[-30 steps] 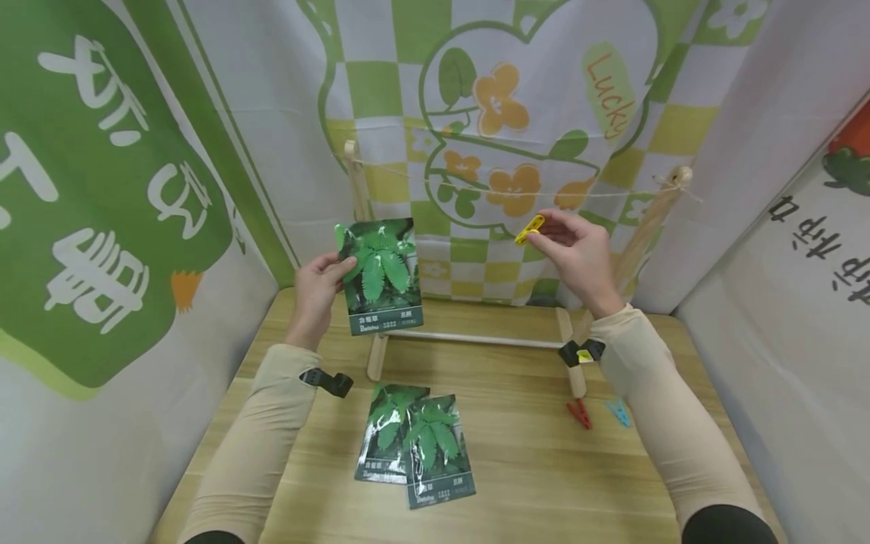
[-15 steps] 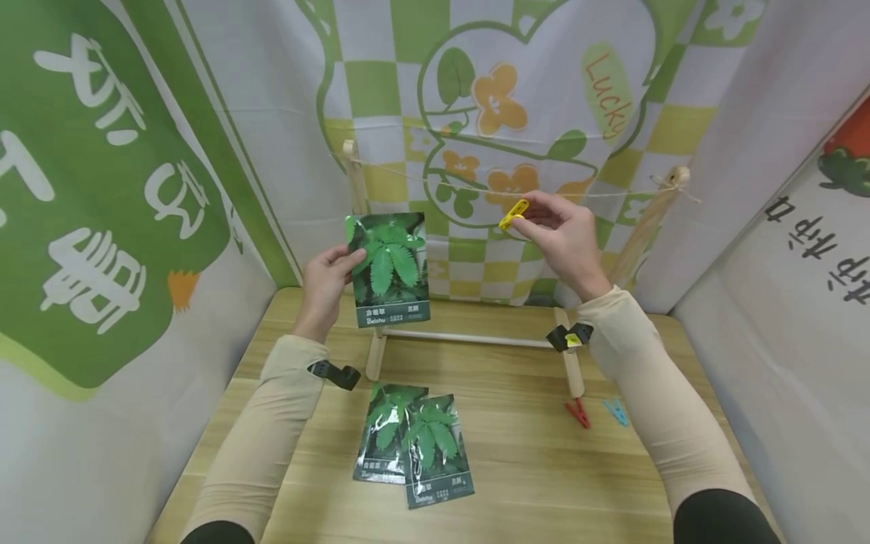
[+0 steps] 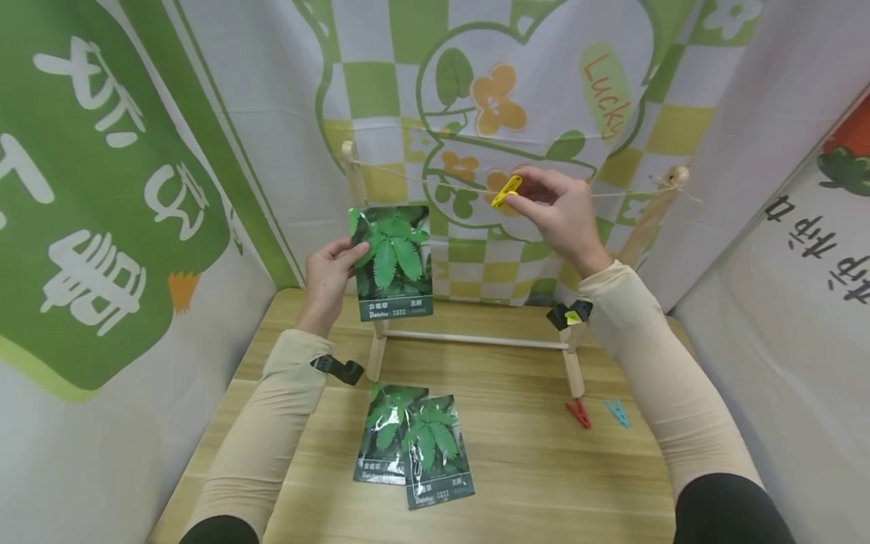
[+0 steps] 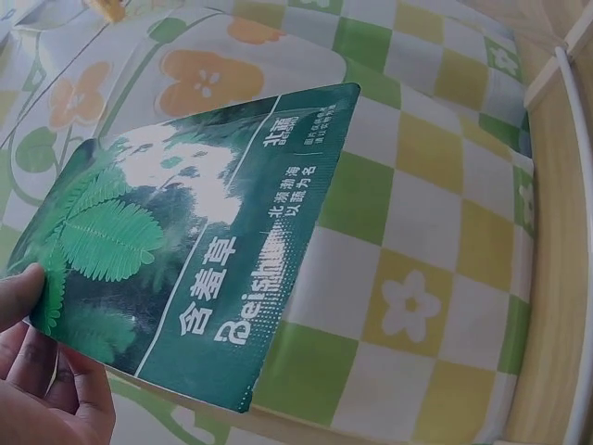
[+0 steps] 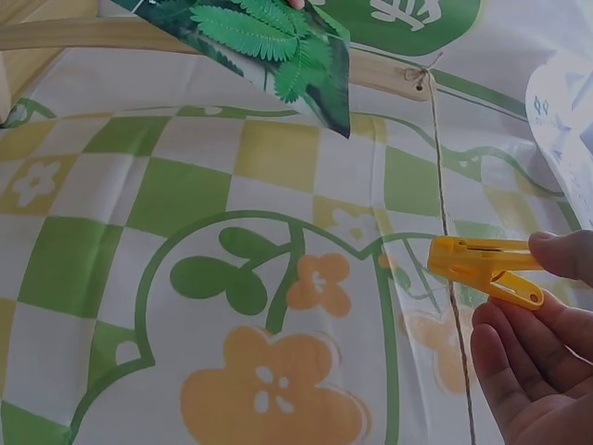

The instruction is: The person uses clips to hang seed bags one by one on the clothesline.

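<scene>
My left hand [image 3: 328, 285] pinches a green seed packet [image 3: 394, 264] by its left edge, thumb in front. The packet hangs upright a little below the string [image 3: 618, 195], its leaf picture facing me. In the left wrist view, my fingers [image 4: 82, 382] show behind the packet's corner. A yellow clothespin [image 3: 506, 192] is pinched by its handle ends between thumb and fingers of my right hand [image 3: 563, 215]. In the right wrist view, the clothespin [image 5: 482, 267] overlaps the string, its nose pointing towards the packet's side.
Two more seed packets [image 3: 439, 453] lie overlapping on the wooden table [image 3: 530, 468]. At the right lie a red clothespin [image 3: 578, 414] and a blue clothespin [image 3: 617, 412]. The string runs between two wooden posts [image 3: 649, 219], joined low by a white rod [image 3: 476, 339]. Printed cloth hangs behind.
My right hand has moved up and left with the yellow clothespin, reaching string height. My left hand has lifted the packet slightly up and to the right. The things on the table stay put.
</scene>
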A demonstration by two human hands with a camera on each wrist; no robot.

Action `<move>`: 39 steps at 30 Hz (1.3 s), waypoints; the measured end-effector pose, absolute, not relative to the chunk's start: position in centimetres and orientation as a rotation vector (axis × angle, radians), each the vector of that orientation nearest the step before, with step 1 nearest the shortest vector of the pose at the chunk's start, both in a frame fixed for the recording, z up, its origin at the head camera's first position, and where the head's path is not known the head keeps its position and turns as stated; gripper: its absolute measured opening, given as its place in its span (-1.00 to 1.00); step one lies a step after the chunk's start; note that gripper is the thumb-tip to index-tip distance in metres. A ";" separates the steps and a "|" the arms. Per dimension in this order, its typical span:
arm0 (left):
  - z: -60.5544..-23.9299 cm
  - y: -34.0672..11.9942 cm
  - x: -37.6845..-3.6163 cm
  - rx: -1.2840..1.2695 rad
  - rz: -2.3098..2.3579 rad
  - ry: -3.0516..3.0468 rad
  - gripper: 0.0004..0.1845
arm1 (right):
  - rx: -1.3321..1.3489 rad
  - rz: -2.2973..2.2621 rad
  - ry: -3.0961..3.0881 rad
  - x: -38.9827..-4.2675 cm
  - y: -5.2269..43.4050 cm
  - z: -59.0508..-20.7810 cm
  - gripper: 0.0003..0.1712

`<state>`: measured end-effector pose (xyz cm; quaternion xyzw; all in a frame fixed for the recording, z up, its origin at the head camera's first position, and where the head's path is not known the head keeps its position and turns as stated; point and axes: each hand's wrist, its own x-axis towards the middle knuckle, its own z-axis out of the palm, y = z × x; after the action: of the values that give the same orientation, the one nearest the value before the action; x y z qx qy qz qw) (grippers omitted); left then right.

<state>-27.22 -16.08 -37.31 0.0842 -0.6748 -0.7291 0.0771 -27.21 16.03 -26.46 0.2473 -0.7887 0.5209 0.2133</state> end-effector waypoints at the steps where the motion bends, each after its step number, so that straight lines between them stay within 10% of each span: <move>1: -37.2 -16.0 -27.2 0.246 -2.184 -2.022 -0.78 | 0.692 1.454 -2.181 -27.3 15.9 -26.4 -0.65; 39: -35.0 -14.3 -28.3 0.097 -2.212 -1.928 -0.91 | 0.833 1.404 -2.147 -30.9 8.2 -23.9 -0.81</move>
<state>-28.28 -14.32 -34.97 0.0330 -0.6534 -0.7493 0.1027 -30.88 8.21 -23.87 0.3011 -0.7765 0.5077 0.2205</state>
